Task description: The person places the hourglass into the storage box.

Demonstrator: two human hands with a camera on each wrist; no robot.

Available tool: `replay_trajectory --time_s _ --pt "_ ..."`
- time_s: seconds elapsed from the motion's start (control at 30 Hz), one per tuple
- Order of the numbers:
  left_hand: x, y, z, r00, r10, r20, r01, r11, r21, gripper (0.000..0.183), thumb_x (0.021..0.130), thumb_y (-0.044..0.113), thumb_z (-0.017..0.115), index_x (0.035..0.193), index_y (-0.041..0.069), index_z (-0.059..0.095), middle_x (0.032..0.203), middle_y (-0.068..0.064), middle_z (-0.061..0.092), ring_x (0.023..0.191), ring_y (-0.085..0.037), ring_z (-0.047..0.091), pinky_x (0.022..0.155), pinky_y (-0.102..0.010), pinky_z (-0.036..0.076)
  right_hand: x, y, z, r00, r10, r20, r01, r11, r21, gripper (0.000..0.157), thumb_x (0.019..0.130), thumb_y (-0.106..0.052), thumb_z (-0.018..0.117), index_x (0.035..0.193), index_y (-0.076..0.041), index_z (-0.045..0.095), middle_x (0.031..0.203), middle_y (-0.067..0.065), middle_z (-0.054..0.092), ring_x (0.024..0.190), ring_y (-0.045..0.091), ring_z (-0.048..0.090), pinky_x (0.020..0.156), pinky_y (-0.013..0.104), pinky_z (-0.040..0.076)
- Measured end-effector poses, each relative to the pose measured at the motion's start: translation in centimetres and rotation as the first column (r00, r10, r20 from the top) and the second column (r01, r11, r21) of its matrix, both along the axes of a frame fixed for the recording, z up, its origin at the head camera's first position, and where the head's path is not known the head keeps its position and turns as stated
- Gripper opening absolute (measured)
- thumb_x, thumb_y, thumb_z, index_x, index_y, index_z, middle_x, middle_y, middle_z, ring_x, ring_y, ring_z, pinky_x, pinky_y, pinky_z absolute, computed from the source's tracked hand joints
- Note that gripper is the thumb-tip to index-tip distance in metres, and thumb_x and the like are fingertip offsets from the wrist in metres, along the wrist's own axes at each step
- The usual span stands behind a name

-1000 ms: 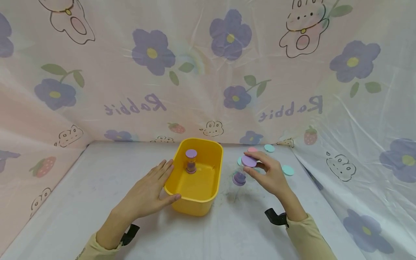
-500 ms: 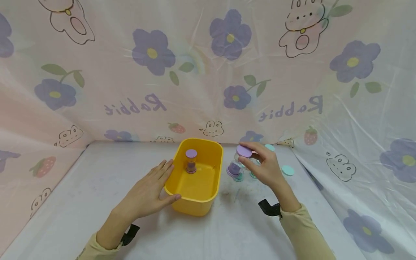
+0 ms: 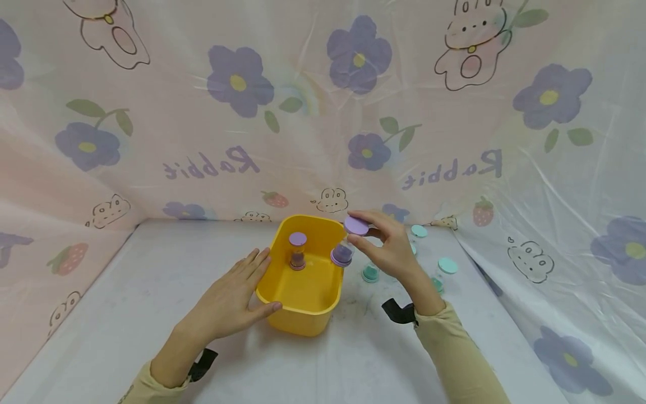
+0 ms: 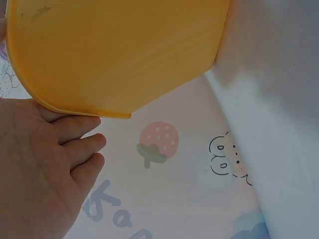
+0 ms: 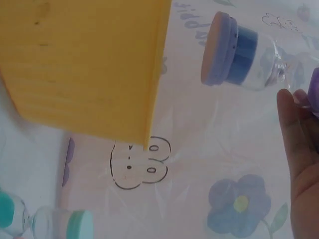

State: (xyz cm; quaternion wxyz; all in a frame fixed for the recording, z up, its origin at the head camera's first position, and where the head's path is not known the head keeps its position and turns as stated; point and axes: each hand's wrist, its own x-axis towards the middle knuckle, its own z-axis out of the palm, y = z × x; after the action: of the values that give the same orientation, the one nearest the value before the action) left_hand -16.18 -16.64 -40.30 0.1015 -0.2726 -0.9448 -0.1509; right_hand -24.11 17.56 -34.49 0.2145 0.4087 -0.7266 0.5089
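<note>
Purple-capped at both ends, a clear sand timer [image 3: 344,252] carries purple filling in its lower bulb. From my remote seat I see the right hand [image 3: 391,249] pinching its upper cap [image 3: 356,225] between thumb and fingers; the timer hangs tilted, base toward 7 o'clock. Taking the yellow bin [image 3: 303,293] as my clock, it sits at 2 o'clock, overlapping the right rim in my head view.

Inside the bin, toward 12 o'clock, a second purple timer [image 3: 298,252] stands upright. At 8 o'clock the left hand [image 3: 227,297] rests against the bin, fingers straight, thumb set apart, nothing pinched.

On the white table [image 3: 363,359] at 3 o'clock I find a near teal timer [image 3: 370,273] and, farther out, another teal timer [image 3: 447,265], partly hidden by the right wrist. A teal cap [image 3: 419,230] shows between 2 and 3. Behind, at 12 o'clock, hangs a pale curtain [image 3: 298,28] printed with rabbits, flowers and strawberries.
</note>
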Motion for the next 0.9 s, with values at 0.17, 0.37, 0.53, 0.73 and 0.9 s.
replay_trajectory --time_s 0.17,0.37,0.53,0.73,0.9 --pt "0.0 0.0 0.0 1.000 0.001 0.000 -0.001 1.000 0.001 0.096 0.099 0.068 0.053 0.163 0.001 0.029 0.171 -0.013 0.023 0.157 -0.036 0.022 0.126 -0.056 0.025 -0.6 -1.5 -0.1 0.999 0.052 0.009 -0.052 0.998 0.031 0.047 0.085 0.010 0.080 0.130 0.005 0.068 0.122 0.019 0.069 0.104 0.016 0.066 0.086 0.025 0.062" --pt "0.0 -0.1 0.1 1.000 0.002 -0.002 -0.002 1.000 0.004 0.096 0.099 0.068 0.053 0.162 0.000 0.030 0.171 -0.013 0.023 0.157 -0.036 0.023 0.126 -0.055 0.025 -1.5 -3.1 -0.7 0.997 0.073 0.028 -0.076 0.990 0.118 0.048 0.085 0.009 0.080 0.130 0.002 0.068 0.125 0.016 0.070 0.105 0.021 0.067 0.085 0.027 0.063" --pt "0.0 -0.1 0.0 1.000 -0.003 -0.004 0.003 1.000 0.006 0.095 0.099 0.068 0.053 0.162 0.000 0.030 0.171 -0.013 0.023 0.157 -0.036 0.024 0.126 -0.055 0.026 -2.1 -4.2 -1.5 0.996 0.084 0.040 -0.090 0.980 0.178 0.046 0.084 0.003 0.084 0.128 0.002 0.070 0.124 0.014 0.070 0.105 0.024 0.069 0.085 0.030 0.064" --pt "-0.1 -0.1 0.0 1.000 -0.005 -0.016 0.005 1.000 -0.001 0.095 0.100 0.068 0.052 0.162 0.000 0.031 0.171 -0.014 0.024 0.157 -0.036 0.024 0.126 -0.055 0.026 -2.7 -5.2 -2.0 0.991 0.107 0.075 -0.123 0.957 0.264 0.046 0.086 -0.006 0.085 0.130 -0.002 0.071 0.121 0.010 0.069 0.105 0.020 0.069 0.089 0.030 0.062" --pt "-0.1 0.0 0.0 1.000 -0.007 -0.024 0.007 1.000 0.000 0.096 0.099 0.069 0.053 0.161 -0.001 0.032 0.171 -0.013 0.024 0.157 -0.036 0.023 0.126 -0.054 0.026 -3.4 -5.9 -2.4 0.989 0.111 0.102 -0.141 0.920 0.366 0.046 0.089 -0.013 0.084 0.130 -0.002 0.069 0.122 0.007 0.071 0.107 0.018 0.069 0.093 0.029 0.061"
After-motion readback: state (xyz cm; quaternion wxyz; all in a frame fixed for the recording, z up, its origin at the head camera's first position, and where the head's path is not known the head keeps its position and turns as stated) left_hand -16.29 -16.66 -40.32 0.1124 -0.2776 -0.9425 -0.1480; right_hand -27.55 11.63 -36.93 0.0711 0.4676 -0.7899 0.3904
